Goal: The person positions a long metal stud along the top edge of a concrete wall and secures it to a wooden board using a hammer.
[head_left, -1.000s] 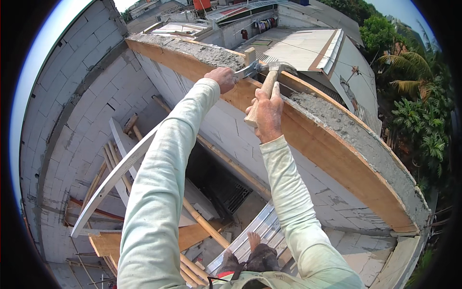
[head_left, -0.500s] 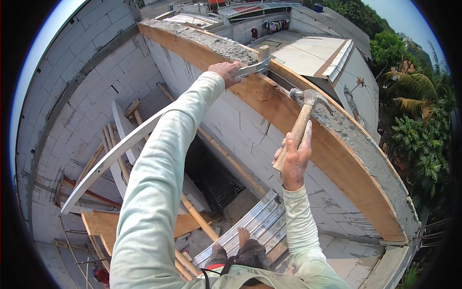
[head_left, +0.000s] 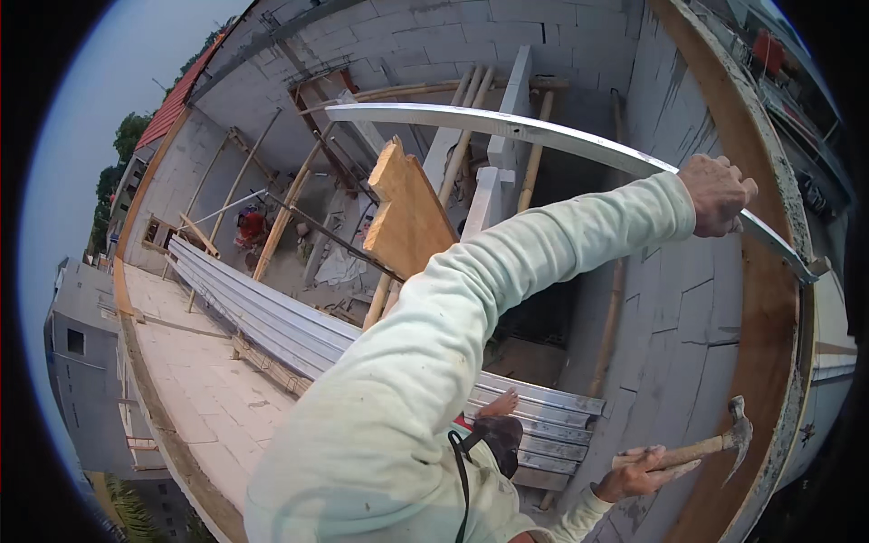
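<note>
My left hand (head_left: 718, 195) is closed around a long silvery metal channel (head_left: 579, 138) near its right end. From there the channel stretches left over the inside of the building. Its right tip lies at the top of the wooden formwork board (head_left: 769, 299), beside a small wood block. Lower down, my right hand (head_left: 634, 474) grips the wooden handle of a claw hammer (head_left: 740, 436). The hammer head is in front of the formwork board; I cannot tell whether it touches.
My bare foot (head_left: 498, 404) is on ribbed metal decking (head_left: 543, 443). A cut wooden panel (head_left: 407, 213) and bamboo poles (head_left: 536, 149) stand ahead. Far below on the left is a person in red (head_left: 249, 226). Block walls (head_left: 453, 45) surround the drop.
My view has swung left, showing more of the interior. The channel's right end still sits by the board top. The hammer has dropped away from the wall top, lower toward my body.
</note>
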`<state>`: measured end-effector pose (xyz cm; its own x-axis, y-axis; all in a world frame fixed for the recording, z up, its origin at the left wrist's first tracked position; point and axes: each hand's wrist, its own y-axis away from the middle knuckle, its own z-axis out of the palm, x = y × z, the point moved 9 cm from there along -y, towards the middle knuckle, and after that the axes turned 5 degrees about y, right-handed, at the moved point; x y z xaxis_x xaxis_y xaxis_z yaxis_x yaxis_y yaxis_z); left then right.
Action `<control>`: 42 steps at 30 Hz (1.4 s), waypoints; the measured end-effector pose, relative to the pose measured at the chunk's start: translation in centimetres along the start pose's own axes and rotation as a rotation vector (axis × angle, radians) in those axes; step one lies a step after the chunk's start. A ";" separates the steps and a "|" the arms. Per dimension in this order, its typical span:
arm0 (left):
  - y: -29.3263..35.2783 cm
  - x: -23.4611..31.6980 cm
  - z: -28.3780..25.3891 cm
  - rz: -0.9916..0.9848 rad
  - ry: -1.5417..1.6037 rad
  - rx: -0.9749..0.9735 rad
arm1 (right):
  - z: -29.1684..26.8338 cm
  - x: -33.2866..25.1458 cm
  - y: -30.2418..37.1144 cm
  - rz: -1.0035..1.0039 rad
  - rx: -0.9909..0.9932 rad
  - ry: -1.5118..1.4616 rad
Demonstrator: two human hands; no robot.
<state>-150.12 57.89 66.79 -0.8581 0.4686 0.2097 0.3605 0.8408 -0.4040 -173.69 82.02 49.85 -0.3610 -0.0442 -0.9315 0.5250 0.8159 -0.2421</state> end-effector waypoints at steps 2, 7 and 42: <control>4.2 -0.4 -4.4 -0.029 0.111 0.123 | 0.9 0.8 1.3 0.080 -0.042 -0.023; 16.5 0.1 -11.9 0.109 0.318 0.411 | 3.4 1.6 3.3 0.082 -0.151 -0.006; 41.3 -38.4 -19.2 -0.543 0.960 0.683 | 3.1 7.9 21.6 0.426 -0.295 0.143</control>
<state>-95.23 79.80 59.11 -0.1293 0.3581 0.9247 -0.4509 0.8093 -0.3765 -162.80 97.54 36.41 -0.2752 0.3879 -0.8796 0.4167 0.8727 0.2545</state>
